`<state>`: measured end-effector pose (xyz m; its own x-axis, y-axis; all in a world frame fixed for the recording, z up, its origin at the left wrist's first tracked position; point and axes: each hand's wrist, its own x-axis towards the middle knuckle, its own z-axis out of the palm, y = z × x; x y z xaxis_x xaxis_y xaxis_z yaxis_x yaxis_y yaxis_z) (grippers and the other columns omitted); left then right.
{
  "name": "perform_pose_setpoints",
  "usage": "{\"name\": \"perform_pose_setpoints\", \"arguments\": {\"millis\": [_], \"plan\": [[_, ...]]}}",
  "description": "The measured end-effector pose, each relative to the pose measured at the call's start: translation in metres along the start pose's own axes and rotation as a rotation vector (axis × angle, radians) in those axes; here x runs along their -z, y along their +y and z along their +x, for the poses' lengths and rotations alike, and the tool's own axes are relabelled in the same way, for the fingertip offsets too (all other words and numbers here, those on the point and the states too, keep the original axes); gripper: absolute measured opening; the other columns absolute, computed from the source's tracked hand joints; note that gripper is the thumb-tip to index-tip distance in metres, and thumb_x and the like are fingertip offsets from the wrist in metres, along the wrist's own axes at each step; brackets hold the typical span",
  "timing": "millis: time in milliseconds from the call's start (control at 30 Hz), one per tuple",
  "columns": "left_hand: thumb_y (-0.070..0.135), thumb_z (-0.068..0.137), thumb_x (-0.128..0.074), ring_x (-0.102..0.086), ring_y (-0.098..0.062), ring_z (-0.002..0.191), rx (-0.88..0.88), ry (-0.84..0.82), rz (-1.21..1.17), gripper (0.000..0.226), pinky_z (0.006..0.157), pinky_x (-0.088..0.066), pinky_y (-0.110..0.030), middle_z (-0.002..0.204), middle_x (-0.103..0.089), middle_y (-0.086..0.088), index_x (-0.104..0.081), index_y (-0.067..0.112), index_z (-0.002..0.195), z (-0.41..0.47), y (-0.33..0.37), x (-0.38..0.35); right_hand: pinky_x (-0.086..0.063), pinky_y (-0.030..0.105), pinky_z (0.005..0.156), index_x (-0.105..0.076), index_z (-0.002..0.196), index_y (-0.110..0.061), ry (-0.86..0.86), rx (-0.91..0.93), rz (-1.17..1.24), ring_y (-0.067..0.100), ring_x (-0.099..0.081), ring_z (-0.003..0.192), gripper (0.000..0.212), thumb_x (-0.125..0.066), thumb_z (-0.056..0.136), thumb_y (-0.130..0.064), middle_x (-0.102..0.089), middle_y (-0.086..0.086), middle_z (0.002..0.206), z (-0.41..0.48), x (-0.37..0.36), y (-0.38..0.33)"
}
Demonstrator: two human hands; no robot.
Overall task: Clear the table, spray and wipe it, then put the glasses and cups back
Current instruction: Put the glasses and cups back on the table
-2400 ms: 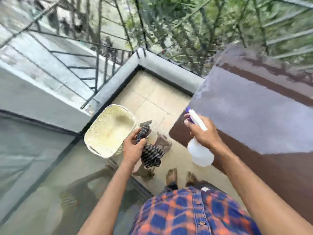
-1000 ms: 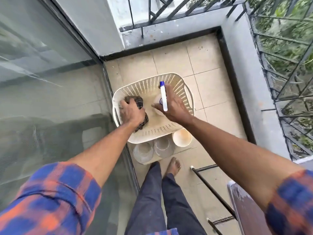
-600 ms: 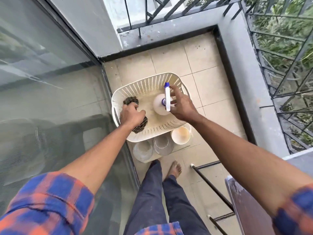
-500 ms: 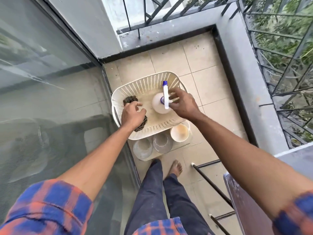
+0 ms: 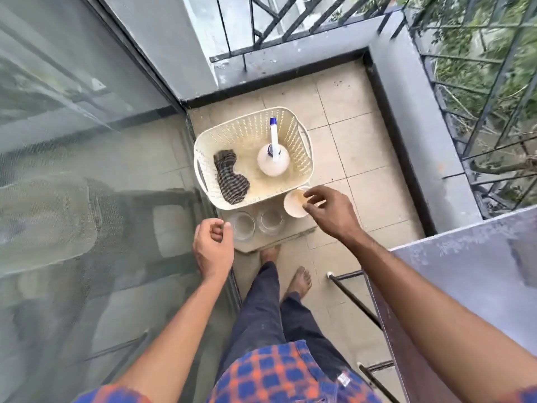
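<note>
Cream plastic cup [image 5: 294,203] noted on the floor slab just below the laundry basket [image 5: 302,158], with two clear glasses [image 5: 257,222] in a row to its left. Head view: right hand [image 5: 329,212] is spread loosely at the cup's rim, contact uncertain, nothing gripped. Left hand [image 5: 213,247] is loosely curled and empty, just left of the glasses. Striped cloth [image 5: 231,177] and spray bottle [image 5: 273,158] are left in the basket. Wiped table [image 5: 465,274] lies behind and right.

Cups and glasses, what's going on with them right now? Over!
Left hand empty, loosely curled. Right hand open, fingers at the cream cup. Two glasses on the floor beside it. Nothing blocking.
</note>
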<state>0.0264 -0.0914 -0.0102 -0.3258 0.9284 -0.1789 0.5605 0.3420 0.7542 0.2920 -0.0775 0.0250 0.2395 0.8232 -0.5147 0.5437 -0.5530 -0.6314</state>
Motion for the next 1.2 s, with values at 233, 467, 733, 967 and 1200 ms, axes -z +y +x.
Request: {"name": "perform_pose_setpoints", "arguments": {"millis": [233,467,733,967,1200], "plan": [[0.036,0.071,-0.085,-0.041,-0.028,0.135,0.279,-0.273,0.252,0.094,0.114,-0.032,-0.044,0.146,-0.043,-0.007,-0.036,0.021,0.149,-0.031,-0.047,-0.01,-0.054,0.042,0.091,-0.049,0.155,-0.028,-0.209,0.291,-0.609,0.031,-0.06,0.128,0.066,-0.072,0.093,-0.027,-0.054,-0.002,0.153,-0.02,-0.041,0.006],[0.027,0.065,-0.091,-0.029,-0.024,0.146,0.241,-0.273,0.208,0.115,0.119,-0.023,-0.039,0.159,-0.03,-0.003,-0.021,0.022,0.156,-0.013,-0.058,-0.037,-0.054,0.039,0.069,-0.021,0.168,-0.025,-0.283,0.433,-0.795,0.035,-0.066,0.121,0.091,-0.072,0.092,-0.016,-0.029,-0.003,0.171,0.004,-0.086,0.01],[0.024,0.065,-0.091,-0.029,-0.026,0.145,0.151,-0.28,0.195,0.112,0.119,-0.025,-0.038,0.158,-0.032,-0.003,-0.024,0.021,0.155,0.0,-0.066,-0.057,-0.045,0.039,0.057,-0.027,0.163,-0.027,-0.222,0.453,-0.854,0.039,-0.071,0.094,0.087,-0.075,0.09,-0.02,-0.035,0.01,0.16,0.017,-0.105,0.016],[0.027,0.063,-0.092,-0.039,-0.028,0.138,0.085,-0.262,0.25,0.106,0.112,-0.033,-0.038,0.151,-0.044,-0.005,-0.031,0.022,0.15,0.007,-0.061,-0.062,-0.044,0.042,0.061,-0.026,0.161,-0.024,-0.194,0.433,-0.894,0.038,-0.072,0.094,0.085,-0.075,0.092,-0.021,-0.041,0.01,0.151,0.019,-0.111,0.012],[0.031,0.057,-0.09,-0.051,-0.026,0.126,0.048,-0.23,0.249,0.092,0.104,-0.042,-0.038,0.136,-0.057,-0.003,-0.044,0.023,0.137,0.005,-0.06,-0.05,-0.041,0.042,0.062,-0.033,0.155,-0.023,-0.214,0.457,-0.882,0.037,-0.07,0.089,0.08,-0.077,0.087,-0.016,-0.041,0.007,0.149,0.018,-0.112,0.007]]}}
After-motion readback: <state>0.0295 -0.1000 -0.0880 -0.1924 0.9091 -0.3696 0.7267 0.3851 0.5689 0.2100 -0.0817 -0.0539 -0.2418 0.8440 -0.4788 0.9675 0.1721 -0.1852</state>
